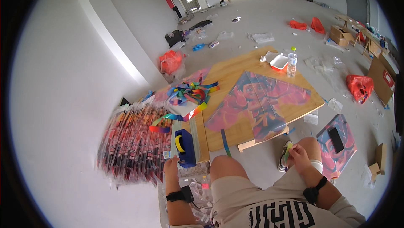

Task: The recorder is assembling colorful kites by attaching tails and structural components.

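My left hand [171, 167] is closed, fingertips together, beside a blue tape dispenser [188, 149] with a yellow tape roll [179, 143]. What it pinches, if anything, is too small to make out. My right hand [299, 157], above my right knee, pinches a short yellow-green strip [288, 151]. On the wooden board [229, 70] in front of me lies a kite [256, 102] printed with a cartoon figure. A rainbow ribbon [226, 141] hangs from its near left side over the board's edge. More rainbow ribbons [191, 94] are heaped at the left.
Several kites in clear wrap [136, 144] are stacked at the left by the wall. A water bottle [292, 62] and a red-and-white tray [279, 62] stand on the board's far side. At the right, a phone [336, 140] rests on a printed sheet [332, 163]. Red bags [360, 88] and cartons litter the floor.
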Demonstrator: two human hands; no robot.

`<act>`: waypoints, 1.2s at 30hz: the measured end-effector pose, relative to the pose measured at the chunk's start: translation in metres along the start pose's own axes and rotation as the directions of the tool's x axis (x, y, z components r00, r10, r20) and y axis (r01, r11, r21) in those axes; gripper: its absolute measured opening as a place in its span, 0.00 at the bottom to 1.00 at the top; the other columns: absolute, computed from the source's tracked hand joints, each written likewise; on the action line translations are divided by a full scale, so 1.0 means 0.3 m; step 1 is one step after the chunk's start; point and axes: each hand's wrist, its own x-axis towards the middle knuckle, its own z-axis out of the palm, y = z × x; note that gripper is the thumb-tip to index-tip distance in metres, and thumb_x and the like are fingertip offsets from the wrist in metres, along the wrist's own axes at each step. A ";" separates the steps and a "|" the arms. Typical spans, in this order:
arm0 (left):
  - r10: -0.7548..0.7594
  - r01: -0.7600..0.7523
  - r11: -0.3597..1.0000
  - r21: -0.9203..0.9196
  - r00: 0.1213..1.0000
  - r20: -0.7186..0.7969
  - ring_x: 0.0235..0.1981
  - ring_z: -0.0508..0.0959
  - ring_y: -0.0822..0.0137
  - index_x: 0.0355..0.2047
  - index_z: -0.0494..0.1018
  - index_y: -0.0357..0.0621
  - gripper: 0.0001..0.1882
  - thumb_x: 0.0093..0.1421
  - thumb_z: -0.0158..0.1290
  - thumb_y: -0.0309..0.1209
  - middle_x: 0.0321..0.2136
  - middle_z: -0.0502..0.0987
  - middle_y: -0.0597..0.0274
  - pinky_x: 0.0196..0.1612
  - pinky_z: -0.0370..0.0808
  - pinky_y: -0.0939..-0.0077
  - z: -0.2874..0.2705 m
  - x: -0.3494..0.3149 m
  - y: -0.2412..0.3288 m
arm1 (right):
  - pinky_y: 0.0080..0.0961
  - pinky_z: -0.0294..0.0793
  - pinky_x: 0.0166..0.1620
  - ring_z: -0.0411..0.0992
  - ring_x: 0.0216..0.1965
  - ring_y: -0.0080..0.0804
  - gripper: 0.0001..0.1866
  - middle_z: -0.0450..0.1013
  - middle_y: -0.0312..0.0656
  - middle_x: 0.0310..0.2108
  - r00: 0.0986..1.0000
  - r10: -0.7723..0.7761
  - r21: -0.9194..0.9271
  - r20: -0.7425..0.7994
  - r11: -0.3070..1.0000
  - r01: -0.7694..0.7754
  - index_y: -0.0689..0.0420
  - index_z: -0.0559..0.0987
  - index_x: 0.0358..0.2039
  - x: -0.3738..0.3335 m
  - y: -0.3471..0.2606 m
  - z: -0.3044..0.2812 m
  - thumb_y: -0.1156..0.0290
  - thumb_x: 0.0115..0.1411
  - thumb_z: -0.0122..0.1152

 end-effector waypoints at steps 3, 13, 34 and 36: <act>-0.095 0.096 0.995 -0.003 0.993 0.066 0.23 0.66 0.78 0.29 0.79 0.42 0.15 0.62 0.57 0.42 0.22 0.73 0.72 0.26 0.60 0.82 -0.013 -0.078 0.042 | 0.18 0.70 0.26 0.70 0.25 0.20 0.03 0.70 0.32 0.25 1.000 0.002 -0.054 -0.024 0.999 -0.004 0.54 0.71 0.35 -0.001 -0.017 0.012 0.74 0.65 0.56; -0.275 0.282 0.959 -0.014 0.944 0.183 0.19 0.65 0.81 0.30 0.76 0.47 0.14 0.62 0.58 0.44 0.23 0.72 0.76 0.22 0.58 0.83 -0.038 -0.106 -0.117 | 0.18 0.69 0.26 0.70 0.24 0.20 0.02 0.71 0.33 0.26 1.000 0.021 -0.041 0.019 0.999 -0.020 0.55 0.72 0.35 0.014 -0.010 0.022 0.76 0.64 0.56; 0.438 -0.288 0.876 -0.387 0.810 0.389 0.29 0.75 0.78 0.39 0.78 0.40 0.10 0.56 0.61 0.20 0.30 0.79 0.65 0.35 0.70 0.85 0.387 -0.656 0.422 | 0.24 0.71 0.51 0.71 0.48 0.23 0.04 0.73 0.43 0.49 0.722 -0.138 -0.241 0.678 0.886 0.396 0.59 0.73 0.37 -0.152 -0.289 0.478 0.77 0.63 0.60; 0.560 -0.459 0.819 -0.345 0.771 0.304 0.25 0.72 0.76 0.38 0.80 0.42 0.12 0.52 0.64 0.19 0.26 0.77 0.66 0.30 0.67 0.83 0.425 -0.694 0.461 | 0.26 0.69 0.54 0.70 0.52 0.26 0.04 0.71 0.46 0.55 0.636 -0.191 -0.175 0.747 0.867 0.466 0.58 0.74 0.37 -0.198 -0.354 0.554 0.77 0.63 0.60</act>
